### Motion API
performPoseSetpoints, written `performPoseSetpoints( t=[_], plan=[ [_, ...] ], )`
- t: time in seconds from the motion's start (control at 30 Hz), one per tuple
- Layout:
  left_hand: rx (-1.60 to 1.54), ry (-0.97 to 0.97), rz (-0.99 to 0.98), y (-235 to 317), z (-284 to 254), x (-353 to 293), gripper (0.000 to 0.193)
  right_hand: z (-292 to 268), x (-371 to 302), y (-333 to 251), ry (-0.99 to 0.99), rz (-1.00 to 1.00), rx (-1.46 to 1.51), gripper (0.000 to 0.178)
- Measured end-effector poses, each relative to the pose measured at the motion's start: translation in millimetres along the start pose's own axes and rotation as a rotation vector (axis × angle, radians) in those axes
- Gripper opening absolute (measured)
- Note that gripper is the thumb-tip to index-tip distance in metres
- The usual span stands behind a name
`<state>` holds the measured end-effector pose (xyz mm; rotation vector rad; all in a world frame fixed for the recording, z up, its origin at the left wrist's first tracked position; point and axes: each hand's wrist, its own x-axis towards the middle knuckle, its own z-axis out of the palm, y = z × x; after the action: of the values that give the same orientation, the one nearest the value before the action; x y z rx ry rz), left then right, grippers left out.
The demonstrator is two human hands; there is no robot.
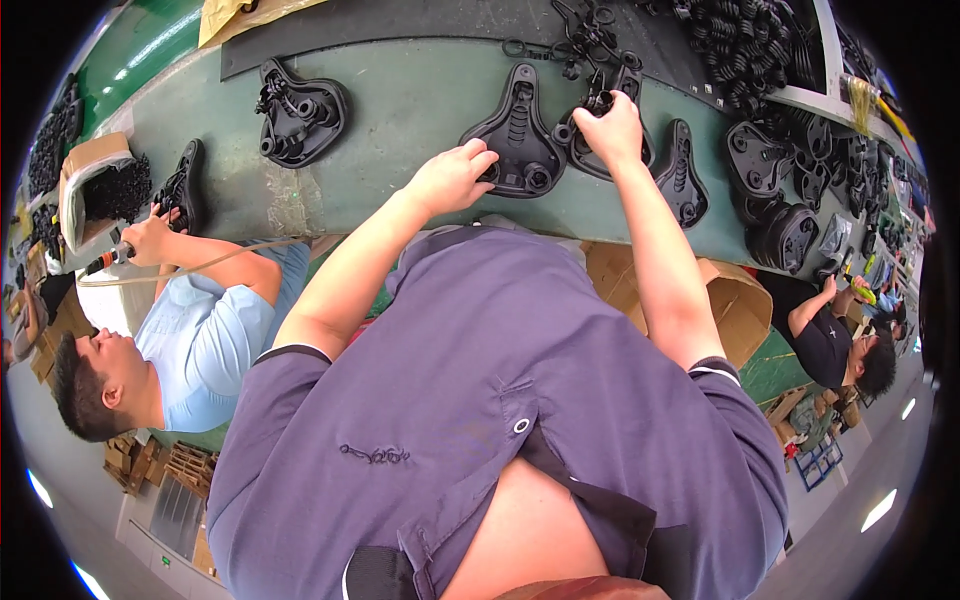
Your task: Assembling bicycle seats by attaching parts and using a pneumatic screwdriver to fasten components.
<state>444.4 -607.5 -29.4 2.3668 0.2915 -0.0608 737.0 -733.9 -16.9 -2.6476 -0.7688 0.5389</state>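
Note:
A black bicycle saddle lies underside up on the green bench in front of me, its nose pointing away. My left hand is closed at its rear left corner, thumb and fingers gripping the edge there. Just right of it lies a second upturned saddle, partly covered by my right hand. The fingers of that hand close round a small black part over this saddle; its exact kind is hidden. Beyond it sits a cluster of black metal fittings.
Another saddle with fittings lies left, a narrow saddle right. Stacked saddles and a heap of black springs stand farther right. A person in light blue works at left with a power tool; another person works at right.

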Motion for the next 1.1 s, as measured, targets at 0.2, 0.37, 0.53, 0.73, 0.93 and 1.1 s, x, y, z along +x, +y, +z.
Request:
performPoseSetpoints(
  t=[0.2,0.37,0.53,0.73,0.93,1.1],
  plan=[
    [-0.091,0.022,-0.001,-9.0,-1.3,3.6,0.051,-29.9,-16.5,-65.0,-0.574,0.375,1.060,0.024],
    [-0.203,-0.005,-0.116,-1.0,-4.0,8.1,0.051,-2.7,24.0,-51.3,-0.648,0.687,1.104,0.041],
    [-0.126,0.106,-0.064,-3.9,10.7,2.6,0.053,-3.5,24.7,-56.0,-0.621,0.319,0.616,0.045],
    [-0.177,-0.003,-0.205,5.2,1.2,11.7,0.052,37.1,-57.7,-83.3,-0.260,-0.243,-0.041,0.062],
    [-0.096,0.157,-0.192,20.3,-6.1,17.3,0.067,35.7,-51.1,-73.4,-0.303,-0.213,0.049,0.067],
    [-0.178,0.591,-0.559,16.9,37.5,59.2,0.067,62.9,-73.5,-43.7,-0.116,-0.357,0.092,0.093]
  ],
)
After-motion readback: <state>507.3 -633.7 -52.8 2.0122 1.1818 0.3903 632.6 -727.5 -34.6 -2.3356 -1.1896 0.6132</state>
